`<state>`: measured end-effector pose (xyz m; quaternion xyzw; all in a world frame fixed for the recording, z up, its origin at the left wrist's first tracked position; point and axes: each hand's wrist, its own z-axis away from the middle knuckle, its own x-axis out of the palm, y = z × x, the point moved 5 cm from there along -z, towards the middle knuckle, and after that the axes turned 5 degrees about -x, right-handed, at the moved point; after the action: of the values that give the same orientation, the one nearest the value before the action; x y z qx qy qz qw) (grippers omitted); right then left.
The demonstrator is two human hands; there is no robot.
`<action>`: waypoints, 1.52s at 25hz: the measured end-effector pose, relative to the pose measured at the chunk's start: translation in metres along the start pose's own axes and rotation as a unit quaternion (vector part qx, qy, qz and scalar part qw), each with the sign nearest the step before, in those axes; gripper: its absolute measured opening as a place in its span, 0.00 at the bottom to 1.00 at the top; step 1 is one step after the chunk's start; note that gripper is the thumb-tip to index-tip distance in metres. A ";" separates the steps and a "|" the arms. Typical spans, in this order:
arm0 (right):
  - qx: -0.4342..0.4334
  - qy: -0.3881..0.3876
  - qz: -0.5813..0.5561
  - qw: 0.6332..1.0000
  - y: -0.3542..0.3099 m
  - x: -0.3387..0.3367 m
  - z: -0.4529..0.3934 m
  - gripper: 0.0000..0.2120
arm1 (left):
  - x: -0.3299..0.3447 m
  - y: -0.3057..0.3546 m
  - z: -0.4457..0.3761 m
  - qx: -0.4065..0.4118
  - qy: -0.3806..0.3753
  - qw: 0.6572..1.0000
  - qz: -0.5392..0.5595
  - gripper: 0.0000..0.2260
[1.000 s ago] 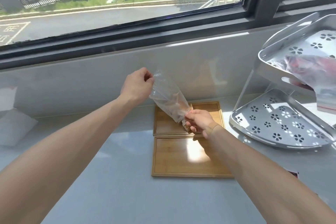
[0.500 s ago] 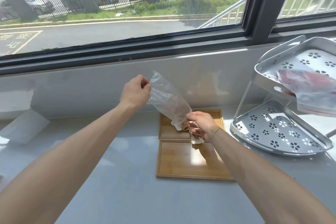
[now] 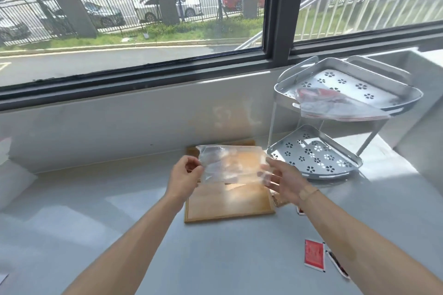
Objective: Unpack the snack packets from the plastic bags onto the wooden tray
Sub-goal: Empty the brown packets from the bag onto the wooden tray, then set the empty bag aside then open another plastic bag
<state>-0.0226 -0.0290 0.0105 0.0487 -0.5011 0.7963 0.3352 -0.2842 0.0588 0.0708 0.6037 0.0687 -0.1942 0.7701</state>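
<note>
A clear plastic bag (image 3: 230, 164) is stretched flat between both hands, above the far half of the wooden tray (image 3: 227, 208). My left hand (image 3: 185, 176) pinches its left edge. My right hand (image 3: 281, 178) holds the right edge with fingers spread behind the film. The bag looks see-through; any content is too blurred to tell. A brownish packet (image 3: 279, 200) lies at the tray's right edge, partly hidden by my right wrist. A red snack packet (image 3: 314, 255) lies on the counter at the lower right.
A two-tier metal corner rack (image 3: 314, 158) stands right of the tray; its top shelf carries another plastic bag (image 3: 335, 105) with red contents. A white folded item (image 3: 14, 179) lies at the far left. Window wall runs along the back.
The bag went from hanging tilted, its lower end pinched over the tray, to stretched flat between both hands. The view has shifted left and down, and red packets on the counter now show.
</note>
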 end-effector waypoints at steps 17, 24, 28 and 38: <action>-0.018 0.161 0.092 0.983 0.013 -0.273 0.174 0.12 | 0.273 -0.040 0.115 -0.109 -0.255 0.960 -0.042 0.16; -0.007 0.377 0.049 0.925 0.050 -0.383 0.252 0.08 | 0.417 -0.021 0.146 0.023 -0.324 0.919 -0.224 0.09; -0.012 0.472 0.042 0.881 0.075 -0.422 0.290 0.08 | 0.493 -0.011 0.173 0.127 -0.374 0.858 -0.328 0.06; 0.015 0.552 0.024 0.833 0.106 -0.457 0.309 0.06 | 0.569 -0.008 0.205 0.138 -0.410 0.838 -0.332 0.11</action>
<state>0.1878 -0.5369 -0.1074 -0.4059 -0.2220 0.7058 0.5365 0.2072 -0.2617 -0.0760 0.5101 -0.0849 -0.6754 0.5258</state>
